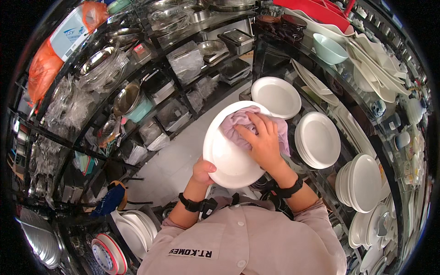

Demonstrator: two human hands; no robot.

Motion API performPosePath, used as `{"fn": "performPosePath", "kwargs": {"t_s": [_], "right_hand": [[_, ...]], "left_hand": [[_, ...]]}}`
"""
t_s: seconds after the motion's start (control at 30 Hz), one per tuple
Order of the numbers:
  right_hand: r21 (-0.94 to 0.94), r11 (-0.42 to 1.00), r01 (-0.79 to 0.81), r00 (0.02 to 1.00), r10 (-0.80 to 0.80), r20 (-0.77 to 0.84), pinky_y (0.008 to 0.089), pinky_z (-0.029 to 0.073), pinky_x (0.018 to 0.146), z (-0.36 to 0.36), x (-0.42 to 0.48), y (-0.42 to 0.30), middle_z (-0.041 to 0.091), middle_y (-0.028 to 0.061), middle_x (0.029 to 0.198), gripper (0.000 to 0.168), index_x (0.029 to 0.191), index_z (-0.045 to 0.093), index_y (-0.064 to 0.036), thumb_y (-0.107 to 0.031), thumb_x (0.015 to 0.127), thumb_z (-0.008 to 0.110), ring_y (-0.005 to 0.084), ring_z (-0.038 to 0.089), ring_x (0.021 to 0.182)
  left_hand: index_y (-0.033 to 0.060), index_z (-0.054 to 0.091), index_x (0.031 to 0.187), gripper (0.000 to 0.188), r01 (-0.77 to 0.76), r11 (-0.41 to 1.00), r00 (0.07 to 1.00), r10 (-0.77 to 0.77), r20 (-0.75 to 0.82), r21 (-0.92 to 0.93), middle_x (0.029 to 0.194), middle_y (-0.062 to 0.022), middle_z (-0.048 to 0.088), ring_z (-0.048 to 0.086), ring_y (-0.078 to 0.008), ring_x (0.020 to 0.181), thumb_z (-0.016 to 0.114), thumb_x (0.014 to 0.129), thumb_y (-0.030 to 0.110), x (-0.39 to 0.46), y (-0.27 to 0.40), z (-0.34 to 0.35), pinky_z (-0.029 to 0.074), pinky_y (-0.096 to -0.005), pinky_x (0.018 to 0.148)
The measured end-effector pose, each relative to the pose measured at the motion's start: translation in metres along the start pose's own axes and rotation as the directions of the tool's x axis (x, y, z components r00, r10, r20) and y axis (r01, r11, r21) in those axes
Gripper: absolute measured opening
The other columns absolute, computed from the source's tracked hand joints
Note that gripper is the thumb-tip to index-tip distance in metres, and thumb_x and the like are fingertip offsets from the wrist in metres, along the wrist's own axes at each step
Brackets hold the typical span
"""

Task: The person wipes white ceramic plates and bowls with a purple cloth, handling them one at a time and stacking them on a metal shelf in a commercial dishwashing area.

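Observation:
A white oval plate [233, 165] is held up in front of my body, tilted. My left hand [203, 171] grips its lower left rim, with the thumb on the upper face. My right hand [264, 141] presses a crumpled pale purple cloth [237, 127] onto the plate's upper inside, fingers spread over it. A loose end of the cloth hangs past the right rim. Behind the held plate, another white oval plate [276, 97] lies at the shelf's end. A stack of similar white plates [319, 140] stands to the right of my right hand.
More white plates [365, 184] are stacked farther right. A pale green bowl [330, 48] and a red container [319, 13] sit on the upper right shelf. Metal pans and plastic-wrapped ware [185, 60] fill the left racks. Tiled floor [172, 168] shows between the shelves. A blue cloth item [110, 199] is at lower left.

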State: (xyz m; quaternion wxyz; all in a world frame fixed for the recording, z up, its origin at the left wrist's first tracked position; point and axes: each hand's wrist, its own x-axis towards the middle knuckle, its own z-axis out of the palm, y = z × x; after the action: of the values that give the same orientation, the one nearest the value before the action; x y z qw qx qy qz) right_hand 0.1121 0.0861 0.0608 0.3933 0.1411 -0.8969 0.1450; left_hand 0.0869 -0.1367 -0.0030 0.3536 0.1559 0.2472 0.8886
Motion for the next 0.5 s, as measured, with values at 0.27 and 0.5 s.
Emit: {"fn": "performPosePath", "kwargs": {"t_s": [0.27, 0.5], "right_hand": [[-0.226, 0.944, -0.241, 0.926, 0.293, 0.239, 0.0439, 0.047, 0.077, -0.017, -0.027, -0.014, 0.055, 0.0134, 0.102, 0.067, 0.125, 0.064, -0.01, -0.008, 0.059, 0.074, 0.0349, 0.058, 0.09], [0.422, 0.842, -0.336, 0.873, 0.11, 0.475, 0.0467, 0.053, 0.077, -0.027, -0.033, -0.038, 0.061, 0.0143, 0.096, 0.056, 0.12, 0.064, -0.005, -0.005, 0.064, 0.071, 0.0402, 0.063, 0.09]], "left_hand": [[-0.0071, 0.037, 0.148, 0.093, -0.111, 0.989, 0.989, 0.119, -0.085, 0.096, 0.138, -0.025, 0.056, 0.06, -0.0389, 0.123, 0.059, 0.059, 0.011, 0.005, 0.007, 0.009, 0.049, -0.0452, 0.106], [-0.0076, 0.039, 0.146, 0.091, -0.211, 0.953, 0.959, 0.244, -0.142, 0.216, 0.135, -0.026, 0.057, 0.06, -0.0389, 0.122, 0.057, 0.059, 0.012, 0.021, -0.002, 0.022, 0.05, -0.0455, 0.105]]}}
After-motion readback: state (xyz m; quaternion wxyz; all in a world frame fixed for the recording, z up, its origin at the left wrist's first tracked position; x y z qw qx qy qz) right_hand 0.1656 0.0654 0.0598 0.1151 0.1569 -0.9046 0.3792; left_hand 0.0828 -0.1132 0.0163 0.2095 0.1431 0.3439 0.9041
